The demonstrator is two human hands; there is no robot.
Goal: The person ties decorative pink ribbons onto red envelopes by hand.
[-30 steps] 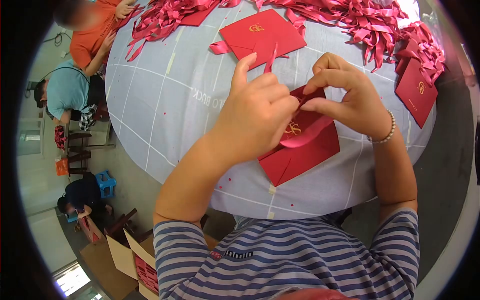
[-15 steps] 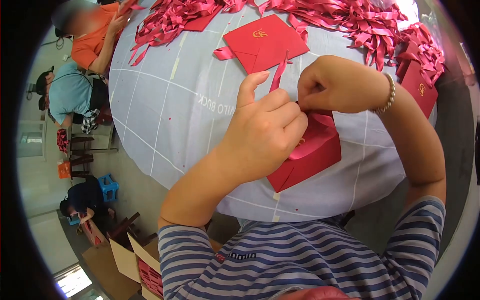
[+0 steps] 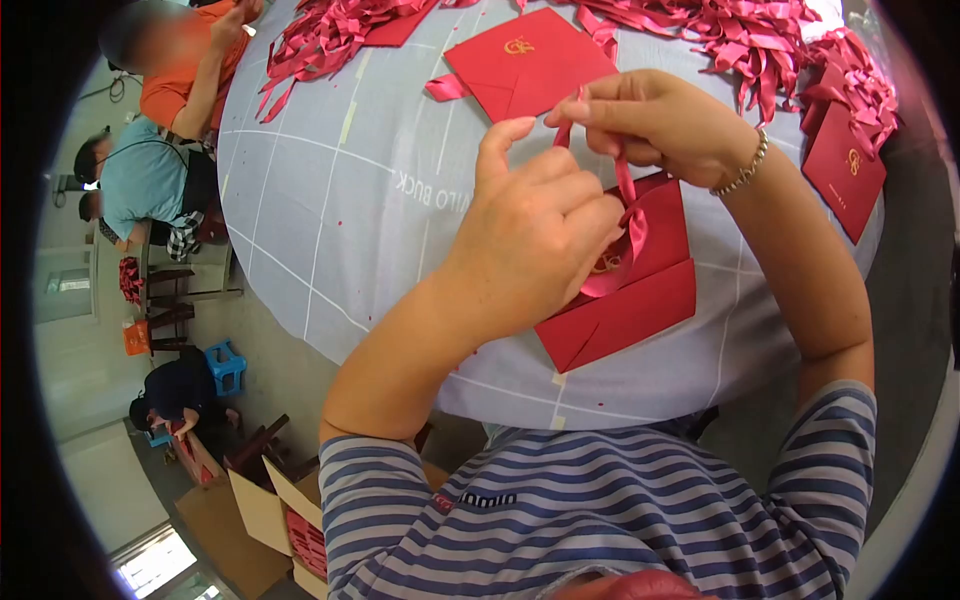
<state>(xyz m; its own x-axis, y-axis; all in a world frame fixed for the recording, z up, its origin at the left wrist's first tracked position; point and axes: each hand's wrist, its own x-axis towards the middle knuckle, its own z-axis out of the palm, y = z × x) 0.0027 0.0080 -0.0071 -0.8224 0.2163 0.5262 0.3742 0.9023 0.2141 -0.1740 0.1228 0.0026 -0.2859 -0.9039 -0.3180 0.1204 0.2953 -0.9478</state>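
Near the bench's (image 3: 330,200) near edge, the left hand (image 3: 535,235) pins a light, stiff red envelope (image 3: 640,300) while the right hand (image 3: 655,125) pinches its soft, slippery ribbon (image 3: 628,190), probably best gripped by its end.

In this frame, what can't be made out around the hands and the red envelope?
- Head view: the left hand covers the envelope's left part and most of its gold emblem.
- Where the ribbon joins the envelope is hidden behind the left fingers.
- The right hand pinches the ribbon's upper end; its tip is hidden in the fingers.
- The ribbon pile is cut off by the top edge.
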